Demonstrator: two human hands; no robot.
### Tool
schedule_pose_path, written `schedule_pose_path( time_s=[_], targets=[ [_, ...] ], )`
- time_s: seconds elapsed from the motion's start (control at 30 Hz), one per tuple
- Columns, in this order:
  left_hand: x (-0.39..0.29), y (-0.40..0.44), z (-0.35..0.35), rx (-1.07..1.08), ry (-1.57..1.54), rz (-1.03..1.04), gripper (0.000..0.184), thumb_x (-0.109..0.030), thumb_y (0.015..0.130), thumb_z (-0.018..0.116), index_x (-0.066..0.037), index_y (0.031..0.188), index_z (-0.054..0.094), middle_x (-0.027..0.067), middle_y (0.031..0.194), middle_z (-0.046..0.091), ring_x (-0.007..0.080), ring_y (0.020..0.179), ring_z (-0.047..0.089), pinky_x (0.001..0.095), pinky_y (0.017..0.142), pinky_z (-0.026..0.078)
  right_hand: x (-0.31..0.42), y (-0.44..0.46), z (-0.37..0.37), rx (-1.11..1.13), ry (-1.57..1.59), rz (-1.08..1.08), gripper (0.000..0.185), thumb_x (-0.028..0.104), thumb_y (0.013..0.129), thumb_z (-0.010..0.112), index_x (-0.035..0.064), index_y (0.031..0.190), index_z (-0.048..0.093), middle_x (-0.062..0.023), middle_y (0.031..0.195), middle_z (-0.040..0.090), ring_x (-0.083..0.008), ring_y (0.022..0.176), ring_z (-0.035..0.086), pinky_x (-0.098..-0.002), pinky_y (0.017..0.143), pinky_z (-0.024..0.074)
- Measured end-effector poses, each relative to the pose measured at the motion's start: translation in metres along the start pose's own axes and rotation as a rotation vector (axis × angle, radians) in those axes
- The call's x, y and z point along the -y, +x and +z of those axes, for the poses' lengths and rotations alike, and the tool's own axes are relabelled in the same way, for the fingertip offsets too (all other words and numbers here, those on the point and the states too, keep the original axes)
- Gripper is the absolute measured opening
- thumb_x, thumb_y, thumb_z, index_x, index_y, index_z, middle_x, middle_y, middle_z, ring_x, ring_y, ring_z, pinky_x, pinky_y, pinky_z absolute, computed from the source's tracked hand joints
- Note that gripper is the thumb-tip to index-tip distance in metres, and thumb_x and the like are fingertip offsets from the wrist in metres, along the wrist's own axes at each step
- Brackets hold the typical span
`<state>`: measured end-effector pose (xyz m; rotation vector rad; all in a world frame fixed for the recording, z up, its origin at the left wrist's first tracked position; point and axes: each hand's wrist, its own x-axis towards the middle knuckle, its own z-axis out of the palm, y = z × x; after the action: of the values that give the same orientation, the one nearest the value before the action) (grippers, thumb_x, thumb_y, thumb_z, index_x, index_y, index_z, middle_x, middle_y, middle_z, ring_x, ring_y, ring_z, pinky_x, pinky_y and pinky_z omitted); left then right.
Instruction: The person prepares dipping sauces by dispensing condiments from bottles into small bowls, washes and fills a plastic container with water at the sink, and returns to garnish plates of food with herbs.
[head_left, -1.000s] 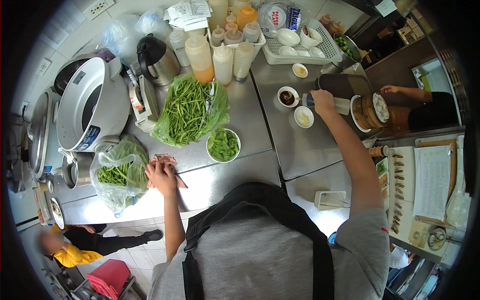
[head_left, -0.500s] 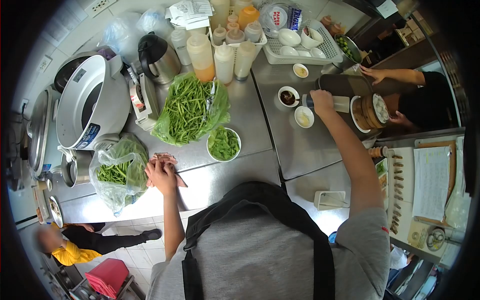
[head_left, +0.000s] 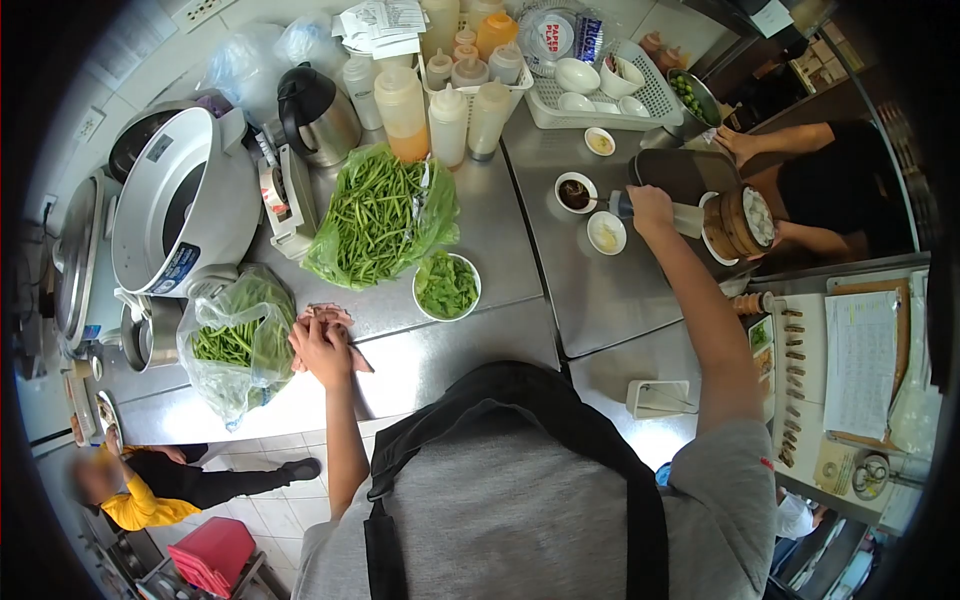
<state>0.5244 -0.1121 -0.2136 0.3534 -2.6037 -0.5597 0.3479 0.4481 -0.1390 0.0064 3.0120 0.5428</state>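
Note:
My left hand (head_left: 322, 352) is closed on a pinkish-brown cloth (head_left: 358, 362) on the steel counter, beside a plastic bag of green beans (head_left: 228, 345). Over at the right, my right hand (head_left: 652, 208) grips a squeeze bottle (head_left: 686, 219) lying sideways, its nozzle end pointing left. Near that nozzle are a small bowl of dark sauce (head_left: 575, 193) and a small bowl of pale contents (head_left: 606, 233). A bamboo steamer (head_left: 740, 222) on a white plate stands just right of the bottle. Between my hands sits a bowl of leafy greens (head_left: 446, 287).
A larger bag of green beans (head_left: 377, 215) lies before several squeeze bottles (head_left: 401, 112). A white basket (head_left: 600, 115) holds bowls. At the right, a co-worker's hands (head_left: 738, 146) touch the tray and steamer. A person in yellow (head_left: 145, 500) is at lower left.
My right hand and its bottle have shifted slightly right. The co-worker's hands have come to the tray and steamer. The person in yellow has raised a hand to the plate at the counter's edge.

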Motion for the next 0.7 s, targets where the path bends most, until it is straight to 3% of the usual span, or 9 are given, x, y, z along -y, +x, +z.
schedule_pose_path(
  time_s=[0.07, 0.17, 0.27, 0.47, 0.57, 0.7],
  targets=[
    [0.001, 0.0, 0.0, 0.01, -0.006, -0.005, 0.02, -0.014, 0.076, 0.05, 0.0, 0.088, 0.06, 0.02, 0.1, 0.05, 0.0386, 0.098, 0.044, 0.0478, 0.087, 0.037, -0.001, -0.007, -0.002, -0.045, 0.036, 0.003, 0.013, 0.008, 0.083, 0.056, 0.0095, 0.09, 0.067, -0.0139, 0.085, 0.068, -0.0306, 0.084, 0.067, -0.0407, 0.072, 0.0544],
    [0.0, 0.0, 0.0, 0.007, -0.005, -0.008, 0.019, -0.014, 0.077, 0.052, -0.001, 0.088, 0.061, 0.0193, 0.1, 0.05, 0.0381, 0.098, 0.044, 0.0473, 0.087, 0.037, -0.001, -0.011, 0.005, -0.022, 0.07, 0.055, 0.04, 0.0, 0.078, 0.059, 0.0157, 0.114, 0.064, -0.0142, 0.089, 0.068, -0.032, 0.086, 0.066, -0.0415, 0.075, 0.0538],
    [-0.002, 0.0, -0.001, -0.007, -0.007, -0.008, 0.018, -0.014, 0.077, 0.053, -0.002, 0.088, 0.061, 0.0185, 0.1, 0.05, 0.0377, 0.098, 0.045, 0.0467, 0.087, 0.038, 0.003, -0.019, 0.009, -0.016, 0.141, 0.104, 0.045, 0.0, 0.074, 0.062, 0.0154, 0.116, 0.063, -0.0151, 0.093, 0.068, -0.0329, 0.088, 0.066, -0.0418, 0.077, 0.0532],
    [0.0, 0.0, -0.001, -0.013, 0.001, 0.009, 0.017, -0.014, 0.077, 0.054, -0.004, 0.087, 0.062, 0.0179, 0.099, 0.05, 0.0377, 0.1, 0.045, 0.047, 0.087, 0.038, 0.016, -0.039, 0.002, -0.034, 0.594, 0.323, 0.065, 0.012, 0.06, 0.075, 0.0107, 0.122, 0.055, -0.0164, 0.103, 0.066, -0.0335, 0.098, 0.063, -0.0403, 0.086, 0.05],
    [0.0, 0.0, -0.001, -0.002, -0.001, 0.001, 0.017, -0.014, 0.077, 0.054, -0.005, 0.087, 0.063, 0.0177, 0.1, 0.051, 0.0376, 0.101, 0.045, 0.0473, 0.088, 0.037, 0.014, -0.044, 0.016, -0.272, 0.822, 0.31, 0.071, 0.017, 0.055, 0.078, 0.0095, 0.121, 0.052, -0.0174, 0.107, 0.064, -0.034, 0.103, 0.061, -0.0409, 0.089, 0.0487],
    [-0.004, -0.001, -0.001, -0.007, -0.003, -0.01, 0.016, -0.011, 0.077, 0.053, -0.004, 0.087, 0.063, 0.0162, 0.099, 0.051, 0.0361, 0.1, 0.045, 0.0457, 0.089, 0.037, 0.006, -0.063, 0.009, -0.225, 0.902, 0.313, 0.068, 0.018, 0.055, 0.078, 0.008, 0.117, 0.051, -0.0181, 0.107, 0.063, -0.0348, 0.103, 0.06, -0.0413, 0.089, 0.0483]
  ],
)
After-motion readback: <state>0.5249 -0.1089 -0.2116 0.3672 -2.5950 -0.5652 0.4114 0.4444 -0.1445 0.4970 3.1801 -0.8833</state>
